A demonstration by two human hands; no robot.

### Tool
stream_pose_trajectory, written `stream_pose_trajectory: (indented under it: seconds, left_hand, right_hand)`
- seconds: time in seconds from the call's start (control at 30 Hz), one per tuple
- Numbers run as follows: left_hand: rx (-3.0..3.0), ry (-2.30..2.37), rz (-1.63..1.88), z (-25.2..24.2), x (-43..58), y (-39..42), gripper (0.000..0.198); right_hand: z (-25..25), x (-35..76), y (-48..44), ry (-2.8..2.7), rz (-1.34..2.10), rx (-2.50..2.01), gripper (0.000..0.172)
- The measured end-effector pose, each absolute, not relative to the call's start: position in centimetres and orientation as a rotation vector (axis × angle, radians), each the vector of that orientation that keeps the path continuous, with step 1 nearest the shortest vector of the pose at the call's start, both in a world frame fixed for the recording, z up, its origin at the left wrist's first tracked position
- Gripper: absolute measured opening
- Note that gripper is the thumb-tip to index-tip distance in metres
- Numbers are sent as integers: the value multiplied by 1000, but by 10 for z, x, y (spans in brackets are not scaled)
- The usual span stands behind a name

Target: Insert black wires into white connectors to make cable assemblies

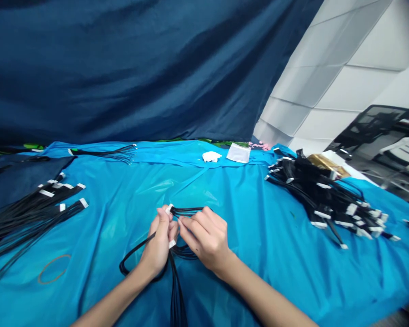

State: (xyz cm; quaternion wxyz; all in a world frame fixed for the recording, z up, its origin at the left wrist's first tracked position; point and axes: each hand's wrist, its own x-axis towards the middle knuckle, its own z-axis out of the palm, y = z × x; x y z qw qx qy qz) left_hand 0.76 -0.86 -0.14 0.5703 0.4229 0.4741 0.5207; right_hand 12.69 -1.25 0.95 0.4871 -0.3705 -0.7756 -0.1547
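My left hand [159,240] is closed around a white connector [169,209] that ends a bunch of black wires. My right hand [206,234] pinches at the thin black wires [191,210] just right of that connector, fingertips close to the left hand's. A second white connector [172,244] shows below the left fingers. From there the black cable [177,290] hangs down toward me, and a loop of it bends out left of the left wrist. What exactly lies between the right fingertips is hidden.
Black cables with white connectors [44,213] lie at the left, near a rubber band [54,269]. A large pile of similar cables [320,195] sits at the right. Toward the back are a wire bunch [105,153], white scraps [211,156] and a clear bag [238,153].
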Motion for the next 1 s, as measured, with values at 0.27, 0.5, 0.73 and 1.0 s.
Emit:
stream_pose_trajectory:
  seconds: [0.27, 0.5, 0.73, 1.0]
  left_hand:
    - [979, 1094, 1218, -3, 8, -8, 46]
    - [939, 1057, 1202, -1, 9, -9, 46]
    - [967, 1060, 1206, -5, 7, -6, 46]
    - [983, 1183, 1214, -1, 7, -4, 46]
  right_hand:
    - [12, 128, -11, -1929, -440, -882, 8]
    - [11, 131, -12, -1975, -461, -846, 8]
    - [7, 134, -10, -2015, -453, -846, 9]
    - [11, 134, -9, -2049, -484, -824, 10]
